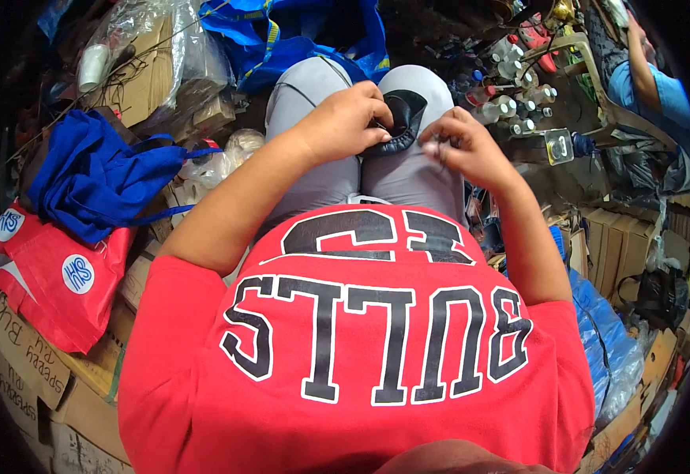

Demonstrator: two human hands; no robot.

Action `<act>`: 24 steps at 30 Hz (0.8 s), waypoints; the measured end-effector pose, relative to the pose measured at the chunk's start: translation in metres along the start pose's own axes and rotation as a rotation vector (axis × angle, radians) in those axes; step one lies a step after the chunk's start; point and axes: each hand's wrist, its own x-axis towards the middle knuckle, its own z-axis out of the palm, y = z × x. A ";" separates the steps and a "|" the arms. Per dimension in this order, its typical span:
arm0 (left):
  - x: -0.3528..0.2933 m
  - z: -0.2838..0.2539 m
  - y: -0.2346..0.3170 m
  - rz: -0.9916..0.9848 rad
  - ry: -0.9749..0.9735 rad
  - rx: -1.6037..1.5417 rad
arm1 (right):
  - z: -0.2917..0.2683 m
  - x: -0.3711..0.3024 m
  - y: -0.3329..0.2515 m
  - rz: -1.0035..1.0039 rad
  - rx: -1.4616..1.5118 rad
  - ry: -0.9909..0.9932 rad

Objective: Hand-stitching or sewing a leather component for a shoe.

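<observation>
From my remote seat I see the black, leathery piece (408, 118) resting on the grey-trousered right thigh (416, 178), close to the knee and between the two hands. The left hand (349, 122) meets it from the left — fingers curled, thumb and fingertips apparently pinching its left edge. The right hand (463, 146) is just beside its right edge, fingers half curled and blurred; I cannot tell whether they grip anything. The relation I judge decisive is that right side: the left hand is nearer, in contact, while the right appears slightly apart. The piece's long axis seems to run from the knee toward the body — its near end leaning left, though its folds make me unsure.
</observation>
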 end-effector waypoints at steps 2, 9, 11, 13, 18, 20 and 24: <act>0.002 -0.002 -0.003 0.033 -0.068 -0.054 | 0.002 0.006 -0.006 -0.020 -0.065 -0.011; -0.015 -0.043 -0.007 -0.144 -0.130 -0.046 | -0.008 0.014 0.067 0.167 1.468 0.686; -0.019 -0.054 -0.020 -0.194 0.170 0.207 | -0.009 0.019 0.044 0.276 1.775 0.648; -0.010 -0.052 -0.026 -0.313 0.383 -0.163 | -0.007 0.012 0.056 0.012 2.228 0.164; 0.017 -0.029 0.004 -0.305 0.370 -1.578 | -0.004 -0.005 0.067 0.292 1.832 0.261; 0.001 -0.040 -0.046 -0.089 -0.045 -1.849 | -0.005 -0.014 0.066 0.318 1.755 0.323; -0.011 -0.036 -0.046 -0.407 0.197 -1.578 | 0.008 -0.025 0.082 0.311 1.762 0.255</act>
